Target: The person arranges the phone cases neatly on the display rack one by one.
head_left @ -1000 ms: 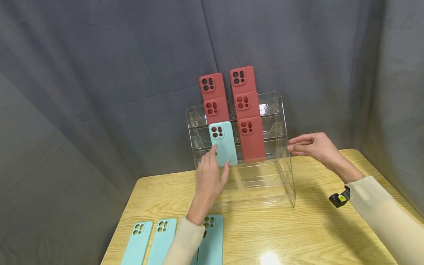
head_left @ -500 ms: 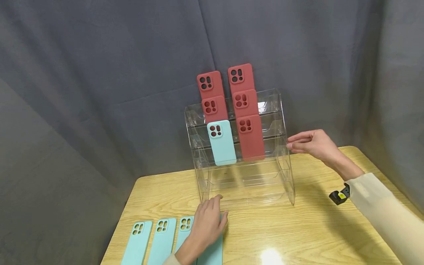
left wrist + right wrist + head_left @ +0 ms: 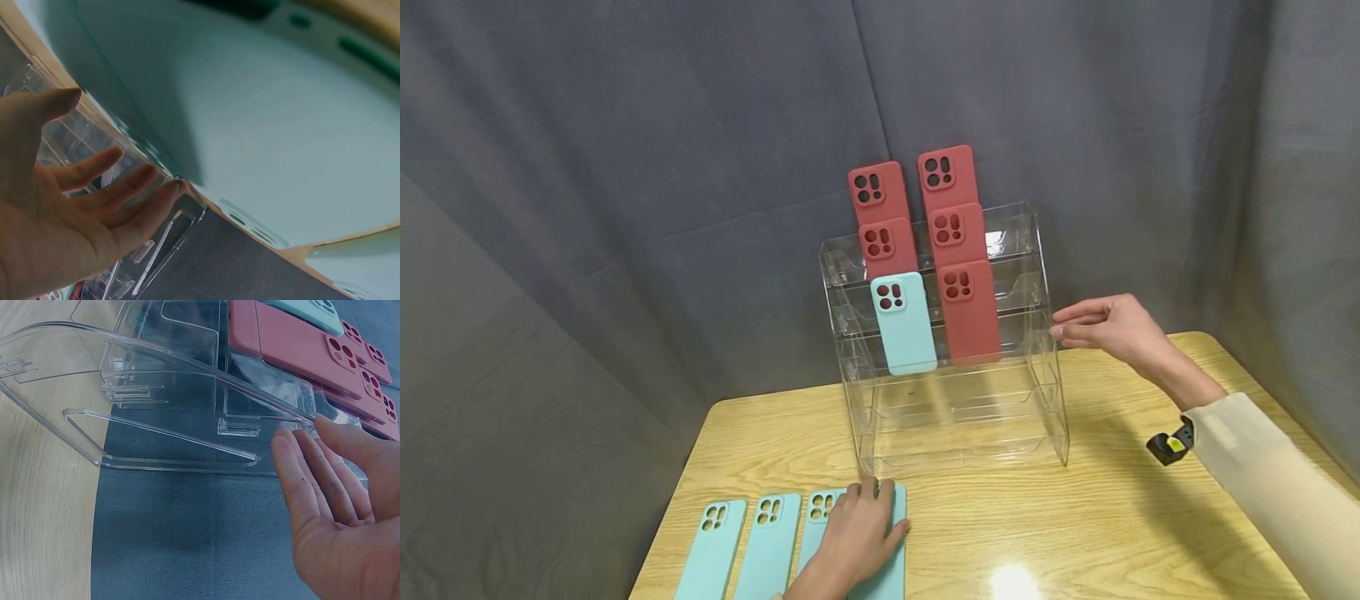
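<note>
My left hand [image 3: 859, 532] lies over the rightmost mint phone case [image 3: 889, 577] on the table, fingers near its top end and thumb by its right edge. In the left wrist view that hand's fingers are spread and loosely bent, fingertips right at the case's rim. My right hand [image 3: 1116, 332] pinches the side edge of a clear tiered display stand [image 3: 240, 428] between thumb and fingers. One mint phone case [image 3: 908, 337] leans in the stand's left column, below two red ones. Several red phone cases, including the lowest one [image 3: 972, 325], fill the right column.
Further mint phone cases lie flat in a row at the table's front left: one at the far left [image 3: 709, 554], one beside it [image 3: 767, 550] and one partly under my left hand [image 3: 812, 533]. Grey curtains [image 3: 700, 167] hang behind and beside the wooden table [image 3: 1000, 521].
My left hand has come away from the mint case in the stand, down and toward me, onto the rightmost mint case on the table. My right hand stays at the stand's side.
</note>
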A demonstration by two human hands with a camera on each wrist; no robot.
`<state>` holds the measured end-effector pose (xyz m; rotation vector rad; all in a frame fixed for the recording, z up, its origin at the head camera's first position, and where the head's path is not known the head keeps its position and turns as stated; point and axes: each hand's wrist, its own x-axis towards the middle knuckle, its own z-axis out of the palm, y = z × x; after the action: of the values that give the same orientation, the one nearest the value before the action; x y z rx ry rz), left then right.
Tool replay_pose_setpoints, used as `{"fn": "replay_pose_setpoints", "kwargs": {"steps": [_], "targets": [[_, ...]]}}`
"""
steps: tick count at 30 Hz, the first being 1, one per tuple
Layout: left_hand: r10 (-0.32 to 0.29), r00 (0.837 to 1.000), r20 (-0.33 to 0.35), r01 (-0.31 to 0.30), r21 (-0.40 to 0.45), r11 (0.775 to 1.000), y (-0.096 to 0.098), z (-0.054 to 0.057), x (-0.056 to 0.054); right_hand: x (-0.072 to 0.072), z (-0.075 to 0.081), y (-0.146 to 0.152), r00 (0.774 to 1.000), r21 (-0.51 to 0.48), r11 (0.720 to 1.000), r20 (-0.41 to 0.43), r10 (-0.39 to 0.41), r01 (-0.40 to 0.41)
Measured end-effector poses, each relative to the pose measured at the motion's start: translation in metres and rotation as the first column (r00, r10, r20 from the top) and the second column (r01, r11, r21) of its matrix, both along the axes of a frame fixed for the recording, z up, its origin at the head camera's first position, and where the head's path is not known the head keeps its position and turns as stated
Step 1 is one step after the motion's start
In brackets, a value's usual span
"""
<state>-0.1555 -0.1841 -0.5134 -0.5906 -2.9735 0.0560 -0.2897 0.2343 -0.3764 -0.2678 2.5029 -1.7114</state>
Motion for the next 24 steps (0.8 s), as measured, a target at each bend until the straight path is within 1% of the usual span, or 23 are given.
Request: {"fn": "replay_pose_setpoints", "kwargs": {"steps": [4, 7, 10, 17, 21, 24], "targets": [[-0.015, 1.0, -0.014, 0.015, -0.02, 1.0, 0.001, -0.002, 0.002, 0.0, -0.001, 0.0, 1.0, 0.003, 1.0, 0.003, 0.003, -0.003], [-0.006, 1.0, -0.027, 0.005, -0.027, 1.0, 0.003, -0.003, 0.001, 0.0, -0.001, 0.0, 1.0, 0.004, 1.0, 0.0, 0.003, -0.003], [0.006, 1.0, -0.015, -0.006, -0.029, 1.0, 0.004, -0.004, 0.0, -0.001, -0.001, 0.001, 1.0, 0.002, 1.0, -0.003, 0.002, -0.002], [0.016, 0.996, 0.083, -0.016, 0.006, 1.0, 0.006, -0.002, -0.002, -0.002, -0.002, 0.001, 1.0, 0.021, 1.0, 0.003, -0.001, 0.001], [0.029, 0.989, 0.142, -0.034, 0.027, 0.999, 0.009, 0.001, -0.004, -0.003, -0.002, 0.001, 1.0, 0.03, 1.0, -0.001, -0.005, 0.005], [0.026, 0.981, 0.192, -0.04, 0.07, 0.997, 0.013, 0.004, -0.003, -0.002, -0.003, 0.001, 1.0, 0.041, 0.999, -0.001, -0.007, 0.007]]}}
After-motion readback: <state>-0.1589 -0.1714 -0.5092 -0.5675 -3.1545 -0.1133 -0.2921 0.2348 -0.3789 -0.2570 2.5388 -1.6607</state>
